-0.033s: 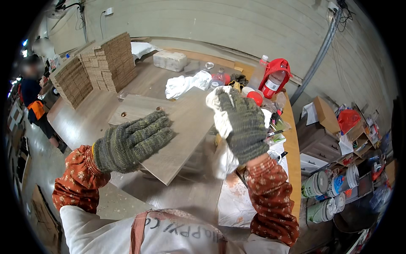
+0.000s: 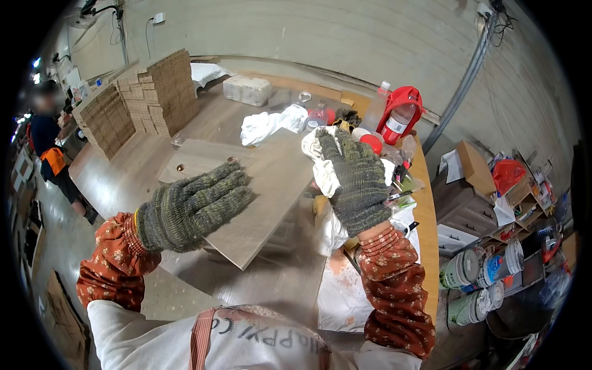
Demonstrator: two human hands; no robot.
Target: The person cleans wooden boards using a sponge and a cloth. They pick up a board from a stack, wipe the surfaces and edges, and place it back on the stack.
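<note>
A flat grey-brown wood-grain board [image 2: 266, 196] is tilted over the table in front of me. My left hand [image 2: 194, 206], in a dark green knit glove, grips its left edge, with the fingers together on top and the thumb hidden. On the board's right side is my right hand [image 2: 356, 185], gloved the same way. It is closed on a white rag [image 2: 322, 166] that bunches out beside the fingers near the board's edge. Partly under the board lies another panel [image 2: 200, 161] with two round holes.
Stacks of small boards [image 2: 157, 92] stand at the table's back left. Behind the board are a white cloth [image 2: 274, 123] and a pale block [image 2: 248, 90]. Bottles and a red container [image 2: 401, 114] crowd the right side. Buckets [image 2: 459, 270] stand beyond the table's right edge; a person [image 2: 52, 142] is at far left.
My right hand and the rag have shifted very slightly. The left hand and the board stay in nearly the same place.
</note>
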